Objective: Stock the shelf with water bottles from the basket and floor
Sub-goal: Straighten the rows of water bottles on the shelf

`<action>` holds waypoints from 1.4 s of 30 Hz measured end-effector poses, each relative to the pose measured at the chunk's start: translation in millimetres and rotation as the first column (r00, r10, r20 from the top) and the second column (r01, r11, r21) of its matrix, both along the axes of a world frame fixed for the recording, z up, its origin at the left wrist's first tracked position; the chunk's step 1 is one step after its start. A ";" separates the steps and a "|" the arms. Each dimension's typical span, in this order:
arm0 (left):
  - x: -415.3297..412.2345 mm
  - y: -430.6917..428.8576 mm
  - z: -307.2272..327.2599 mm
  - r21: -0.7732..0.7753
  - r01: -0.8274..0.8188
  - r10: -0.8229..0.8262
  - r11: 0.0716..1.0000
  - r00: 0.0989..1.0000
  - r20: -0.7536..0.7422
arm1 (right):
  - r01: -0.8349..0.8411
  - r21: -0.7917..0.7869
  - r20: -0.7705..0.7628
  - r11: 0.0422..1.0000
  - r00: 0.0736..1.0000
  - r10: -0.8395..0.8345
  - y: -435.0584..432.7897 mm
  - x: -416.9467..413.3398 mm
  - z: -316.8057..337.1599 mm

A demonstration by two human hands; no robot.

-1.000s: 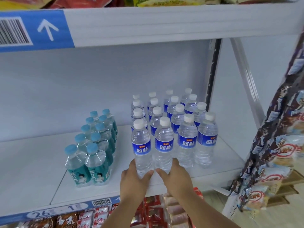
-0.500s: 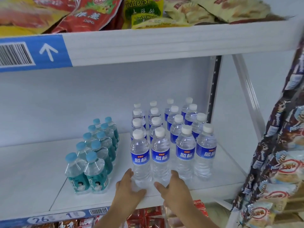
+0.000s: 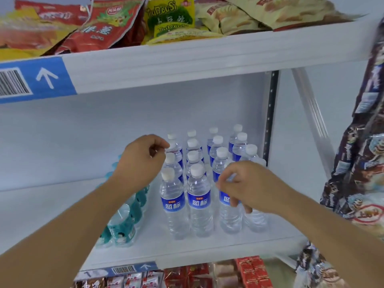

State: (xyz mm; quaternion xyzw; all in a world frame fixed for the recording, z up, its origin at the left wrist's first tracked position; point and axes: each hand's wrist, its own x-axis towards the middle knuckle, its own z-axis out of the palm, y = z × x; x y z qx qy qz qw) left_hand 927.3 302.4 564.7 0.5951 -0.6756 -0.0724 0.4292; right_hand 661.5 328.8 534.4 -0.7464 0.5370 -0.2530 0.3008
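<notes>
Several clear water bottles [image 3: 199, 202] with white caps and blue labels stand in rows at the right of the white middle shelf [image 3: 209, 249]. My left hand [image 3: 143, 160] hovers at cap height beside the left column, fingers curled, thumb and forefinger close to a cap with nothing seen between them. My right hand [image 3: 248, 189] is blurred, with fingers curled in front of the neck and label of a front-row bottle [image 3: 229, 218]. Whether it grips that bottle is unclear. No basket or floor is in view.
Teal-capped small bottles [image 3: 122, 227] stand left of the water bottles, partly behind my left forearm. Snack bags [image 3: 104, 28] lie on the upper shelf. Hanging snack packets [image 3: 361, 163] crowd the right side. Red packages [image 3: 254, 273] fill the shelf below. The shelf's left part is bare.
Both hands have risen from the shelf surface at the bottle bases to cap height, and their fingers have gone from flat to curled. The view has tilted upward.
</notes>
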 end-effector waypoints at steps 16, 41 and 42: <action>-35.3 -110.4 -8.9 0.430 0.134 -0.341 0.893 0.824 0.452 | -0.012 -0.221 -0.438 0.975 0.895 -0.088 -132.6 -16.0 38.8; -37.8 -140.7 -22.5 0.392 0.127 -0.340 0.911 0.770 0.540 | -0.129 -0.272 -0.540 0.954 0.841 -0.041 -161.6 -7.2 8.9; -37.7 -140.0 -21.9 0.394 0.128 -0.343 0.910 0.765 0.545 | -0.132 -0.273 -0.539 0.953 0.842 -0.038 -161.7 -6.7 8.9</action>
